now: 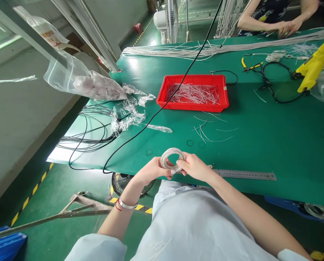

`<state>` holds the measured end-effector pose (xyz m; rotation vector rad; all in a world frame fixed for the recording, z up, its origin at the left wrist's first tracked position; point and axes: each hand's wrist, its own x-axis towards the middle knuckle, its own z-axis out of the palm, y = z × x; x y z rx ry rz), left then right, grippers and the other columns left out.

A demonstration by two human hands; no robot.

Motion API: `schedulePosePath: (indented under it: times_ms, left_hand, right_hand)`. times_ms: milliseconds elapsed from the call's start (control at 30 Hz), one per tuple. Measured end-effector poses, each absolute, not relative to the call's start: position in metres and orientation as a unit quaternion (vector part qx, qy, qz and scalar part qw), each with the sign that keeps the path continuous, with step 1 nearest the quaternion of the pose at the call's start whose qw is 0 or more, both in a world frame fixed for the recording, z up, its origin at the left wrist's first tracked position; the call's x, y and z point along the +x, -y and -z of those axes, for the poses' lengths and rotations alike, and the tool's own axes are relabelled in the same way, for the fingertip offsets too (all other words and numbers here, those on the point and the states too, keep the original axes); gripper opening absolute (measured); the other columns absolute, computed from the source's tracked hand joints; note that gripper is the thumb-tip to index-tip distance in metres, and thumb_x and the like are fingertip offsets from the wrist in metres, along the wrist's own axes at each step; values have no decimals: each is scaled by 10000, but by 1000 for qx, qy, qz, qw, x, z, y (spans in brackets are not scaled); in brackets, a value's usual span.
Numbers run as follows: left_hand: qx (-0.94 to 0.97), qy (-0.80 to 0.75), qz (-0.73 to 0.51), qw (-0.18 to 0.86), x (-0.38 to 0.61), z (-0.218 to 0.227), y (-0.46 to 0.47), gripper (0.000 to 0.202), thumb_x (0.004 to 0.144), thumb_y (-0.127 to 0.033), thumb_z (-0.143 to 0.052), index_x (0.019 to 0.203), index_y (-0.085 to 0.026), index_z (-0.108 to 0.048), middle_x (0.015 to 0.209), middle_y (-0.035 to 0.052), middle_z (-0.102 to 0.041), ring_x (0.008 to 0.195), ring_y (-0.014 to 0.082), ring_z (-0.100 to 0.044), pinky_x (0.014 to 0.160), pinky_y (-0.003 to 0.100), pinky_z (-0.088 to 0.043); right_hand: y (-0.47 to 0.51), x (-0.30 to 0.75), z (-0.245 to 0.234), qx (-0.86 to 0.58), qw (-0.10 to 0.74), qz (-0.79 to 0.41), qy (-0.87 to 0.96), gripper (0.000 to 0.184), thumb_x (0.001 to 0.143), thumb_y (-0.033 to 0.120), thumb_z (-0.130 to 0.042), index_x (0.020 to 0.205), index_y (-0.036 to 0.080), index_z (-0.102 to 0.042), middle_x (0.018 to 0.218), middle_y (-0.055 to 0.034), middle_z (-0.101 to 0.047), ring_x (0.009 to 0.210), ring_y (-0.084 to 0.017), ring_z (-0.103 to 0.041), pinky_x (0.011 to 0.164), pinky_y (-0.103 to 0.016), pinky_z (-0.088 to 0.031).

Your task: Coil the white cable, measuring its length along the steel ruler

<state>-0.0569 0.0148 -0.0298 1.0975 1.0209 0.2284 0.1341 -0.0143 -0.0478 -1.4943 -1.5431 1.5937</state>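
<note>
A small coil of clear-white cable is held up just over the near edge of the green table. My left hand is closed on the coil's left and lower side. On its right side, my right hand grips the same coil between thumb and fingers. A steel ruler lies flat on the table beside my right forearm. Several thin white twist ties are scattered on the table beyond my hands.
A red tray holds many thin white strips. Black cables and plastic bags lie at left. Pliers and a yellow tool are at right. Long white cables run along the far edge, near another person's hands.
</note>
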Motion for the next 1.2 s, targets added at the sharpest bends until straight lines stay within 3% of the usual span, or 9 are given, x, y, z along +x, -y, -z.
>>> schedulePosePath:
  times_ms: [233, 400, 533, 633, 767, 867, 933, 1033, 1200]
  left_hand:
    - [592, -439, 0, 676, -84, 30, -22, 209, 697, -337, -722, 775, -167, -630, 645, -30, -636, 625, 112, -582, 642, 241, -463]
    - [616, -484, -58, 618, -90, 34, -22, 518, 732, -427, -670, 1178, -230, -495, 932, 8, -652, 787, 154, -596, 648, 254, -465]
    - [691, -587, -78, 415, -84, 45, -22, 236, 821, -382, -492, 996, -241, -562, 714, -29, -602, 610, 133, -521, 546, 241, -367]
    - [716, -598, -72, 353, -83, 55, -27, 161, 812, -294, -439, 889, -233, -567, 665, -23, -593, 574, 139, -497, 544, 256, -330]
    - [733, -603, -80, 305, -85, 64, -35, 142, 788, -232, -442, 869, -224, -557, 745, 13, -599, 680, 175, -535, 601, 283, -353]
    - [746, -608, -85, 258, -85, 69, -36, 127, 763, -199, -454, 819, -207, -568, 793, 53, -567, 830, 235, -529, 701, 327, -382]
    - [751, -605, -89, 249, -83, 73, -34, 119, 762, -197, -461, 799, -208, -574, 798, 50, -544, 835, 230, -526, 730, 333, -394]
    - [745, -608, -105, 253, -77, 78, -29, 108, 791, -216, -456, 811, -215, -563, 823, 29, -544, 768, 185, -545, 697, 307, -401]
    - [724, -633, -133, 240, -69, 84, -24, 87, 809, -221, -452, 791, -225, -537, 827, 18, -557, 767, 185, -550, 632, 296, -346]
  right_hand:
    - [19, 113, 57, -551, 190, -544, 604, 118, 795, 278, -407, 755, 216, -499, 546, 30, -620, 537, -132, -520, 564, -285, -308]
    - [10, 98, 64, -568, 164, -524, 613, 112, 801, 292, -394, 767, 210, -463, 607, -26, -687, 625, -177, -579, 597, -300, -311]
    - [5, 87, 72, -585, 150, -505, 617, 83, 790, 269, -408, 746, 211, -448, 580, -45, -668, 668, -222, -608, 609, -313, -327]
    - [4, 80, 79, -596, 156, -484, 621, 117, 809, 305, -444, 761, 201, -470, 669, -75, -667, 711, -243, -623, 640, -337, -391]
    - [11, 75, 88, -607, 208, -447, 624, 337, 787, 394, -599, 1021, 170, -506, 1076, -124, -624, 1019, -260, -586, 856, -380, -475]
    - [24, 76, 97, -588, 243, -437, 636, 687, 729, 269, -697, 1312, 143, -354, 1260, -139, -549, 1152, -254, -527, 996, -395, -470]
    - [34, 81, 103, -577, 257, -406, 660, 760, 746, 161, -660, 1393, 134, -264, 1261, -144, -551, 1153, -260, -518, 1024, -434, -466]
    - [47, 93, 110, -598, 265, -322, 684, 624, 802, 139, -594, 1365, 138, -324, 1120, -115, -619, 1039, -254, -559, 954, -474, -501]
    - [52, 106, 114, -597, 251, -243, 723, 129, 880, 248, -520, 919, 215, -639, 957, -48, -669, 956, -234, -583, 818, -420, -508]
